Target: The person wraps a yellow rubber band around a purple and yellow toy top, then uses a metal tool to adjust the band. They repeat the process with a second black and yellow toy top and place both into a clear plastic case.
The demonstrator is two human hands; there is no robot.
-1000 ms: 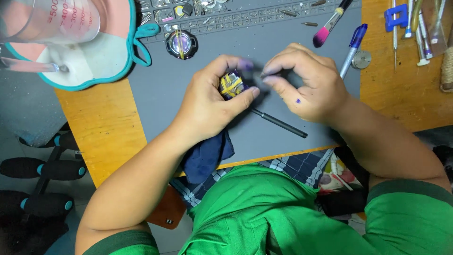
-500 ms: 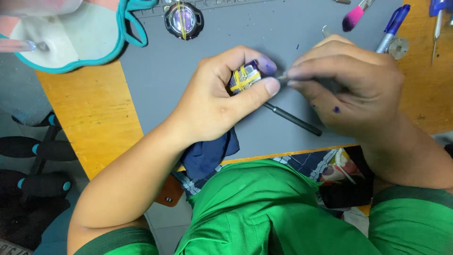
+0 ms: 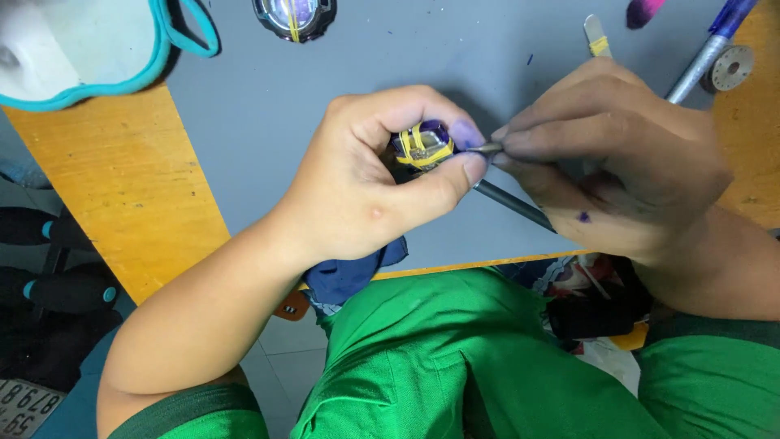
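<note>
Head view: our left hand (image 3: pixel 366 187) pinches a small purple-and-yellow part (image 3: pixel 421 146); our right hand (image 3: pixel 617 154) pinches a thin tool (image 3: pixel 512 203) against it.

Wooden bench (image 3: pixel 122 203) with an orange-yellow top, scuffed and marked, carrying a grey mat (image 3: pixel 268 106) that covers its central area up to the near edge. Below the bench's left edge, pale grey floor tiles (image 3: pixel 280 358) with dark joints. At far left, dark furniture legs (image 3: pixel 57 289) with teal caps stand in shadow. Lighting even and diffuse.
</note>
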